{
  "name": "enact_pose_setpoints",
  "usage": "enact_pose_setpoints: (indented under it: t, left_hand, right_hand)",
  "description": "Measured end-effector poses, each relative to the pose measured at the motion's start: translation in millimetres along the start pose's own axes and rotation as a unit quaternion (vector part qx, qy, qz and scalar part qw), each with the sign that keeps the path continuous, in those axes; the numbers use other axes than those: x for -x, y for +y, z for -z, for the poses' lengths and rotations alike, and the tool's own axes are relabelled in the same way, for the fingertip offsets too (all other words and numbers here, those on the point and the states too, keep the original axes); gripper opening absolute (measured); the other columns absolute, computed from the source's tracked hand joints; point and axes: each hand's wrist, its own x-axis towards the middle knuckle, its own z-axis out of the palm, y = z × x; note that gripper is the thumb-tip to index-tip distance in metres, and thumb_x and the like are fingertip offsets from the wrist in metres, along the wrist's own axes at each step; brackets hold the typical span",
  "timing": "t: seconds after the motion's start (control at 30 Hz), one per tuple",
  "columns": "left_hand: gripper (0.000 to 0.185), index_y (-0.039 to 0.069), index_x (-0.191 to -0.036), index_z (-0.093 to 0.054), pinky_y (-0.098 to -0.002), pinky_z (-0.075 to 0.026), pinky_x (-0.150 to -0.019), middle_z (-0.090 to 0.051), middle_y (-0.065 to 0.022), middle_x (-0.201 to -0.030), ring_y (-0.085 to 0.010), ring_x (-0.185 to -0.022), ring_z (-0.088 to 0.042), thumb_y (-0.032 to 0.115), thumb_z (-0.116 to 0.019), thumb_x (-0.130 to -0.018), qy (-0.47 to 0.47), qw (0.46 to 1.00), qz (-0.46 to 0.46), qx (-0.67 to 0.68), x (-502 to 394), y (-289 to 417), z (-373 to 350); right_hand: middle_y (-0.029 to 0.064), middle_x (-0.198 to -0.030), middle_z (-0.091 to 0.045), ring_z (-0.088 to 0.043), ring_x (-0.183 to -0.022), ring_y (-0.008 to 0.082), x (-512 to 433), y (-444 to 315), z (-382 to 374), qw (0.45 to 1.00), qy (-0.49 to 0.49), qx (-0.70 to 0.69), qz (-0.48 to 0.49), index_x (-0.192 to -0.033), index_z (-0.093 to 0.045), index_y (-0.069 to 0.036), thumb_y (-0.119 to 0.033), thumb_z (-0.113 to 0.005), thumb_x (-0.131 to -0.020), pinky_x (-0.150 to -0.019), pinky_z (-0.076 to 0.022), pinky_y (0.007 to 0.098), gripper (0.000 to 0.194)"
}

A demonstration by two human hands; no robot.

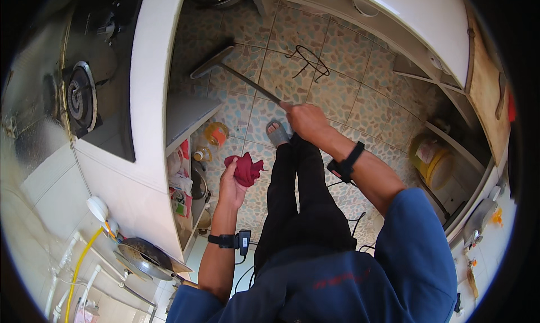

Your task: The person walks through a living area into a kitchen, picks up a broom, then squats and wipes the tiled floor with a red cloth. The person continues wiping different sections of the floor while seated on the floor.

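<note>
My right hand point(307, 121) grips the end of a long handle point(253, 84). At its far end is a wide, flat floor-brush or squeegee head point(213, 62), which reaches toward the shadowed floor on the upper left. A crumpled dark red cloth point(244, 170) is bunched in my left hand point(230, 183), held in front of the lower cabinet shelves. Both wrists wear black straps with small devices. One foot in a grey slipper point(277, 134) stands on the patterned tile floor point(291, 32).
A black wire stand point(310, 63) is on the floor ahead. Oil bottles point(216, 134) and a lidded pot point(198, 179) sit by the left cabinet. A gas stove point(80, 96) tops the left counter. On the right is a yellow bucket point(436, 167). Cables point(357, 222) hang near my legs.
</note>
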Motion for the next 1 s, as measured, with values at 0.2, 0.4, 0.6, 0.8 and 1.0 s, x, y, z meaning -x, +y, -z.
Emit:
enact_pose_setpoints:
  t: [0.2, 0.4, 0.6, 0.8, 1.0]
  left_hand:
    - [0.041, 0.007, -0.137, -0.051, -0.0435, -0.057, -0.085, -0.064, -0.0116, -0.132, -0.032, -0.114, -0.067, 0.037, -0.049, -0.108, 0.013, 1.0, 0.018, 0.003, -14, -8, 2]
    - [0.043, 0.007, -0.136, -0.052, -0.0415, -0.057, -0.08, -0.065, -0.0117, -0.128, -0.0307, -0.108, -0.069, 0.038, -0.049, -0.108, 0.053, 0.998, 0.007, -0.018, -15, -10, 4]
    - [0.04, 0.006, -0.133, -0.053, -0.043, -0.058, -0.081, -0.066, -0.0121, -0.126, -0.0295, -0.106, -0.07, 0.037, -0.05, -0.107, 0.024, 1.0, -0.001, -0.004, -15, -4, -5]
    - [0.039, 0.007, -0.133, -0.054, -0.0426, -0.058, -0.08, -0.067, -0.0121, -0.124, -0.029, -0.104, -0.07, 0.036, -0.05, -0.108, -0.032, 0.999, -0.003, -0.001, -17, 5, -29]
    - [0.037, 0.007, -0.13, -0.055, -0.0435, -0.06, -0.084, -0.065, -0.0125, -0.125, -0.0278, -0.107, -0.069, 0.033, -0.056, -0.105, -0.064, 0.998, -0.001, 0.007, 2, 11, -43]
  right_hand:
    - [0.0202, -0.086, -0.072, -0.071, -0.082, 0.0384, -118, -26, -29, 0.996, 0.047, 0.017, 0.071, -0.136, -0.064, -0.012, -0.011, -0.056, -0.094, -0.068, -0.0551, 0.0514, 0.042]
    - [0.0187, -0.088, -0.072, -0.071, -0.083, 0.0373, -218, -29, -9, 0.992, 0.029, 0.117, 0.048, -0.131, -0.066, -0.011, -0.013, -0.056, -0.096, -0.068, -0.057, 0.0505, 0.036]
    - [0.0195, -0.098, -0.074, -0.073, -0.093, 0.0365, -154, 45, -4, 0.995, 0.043, 0.065, -0.062, -0.104, -0.076, -0.005, -0.013, -0.061, -0.093, -0.077, -0.0598, 0.0482, 0.021]
    - [0.0231, -0.093, -0.073, -0.071, -0.089, 0.041, -8, 100, 2, 0.987, 0.008, 0.08, -0.139, -0.122, -0.07, -0.011, -0.018, -0.058, -0.096, -0.078, -0.0568, 0.053, 0.029]
    - [0.0246, -0.086, -0.071, -0.07, -0.086, 0.042, 98, 50, 39, 0.984, 0.004, 0.051, -0.17, -0.137, -0.063, -0.015, -0.019, -0.059, -0.096, -0.076, -0.0553, 0.0542, 0.041]
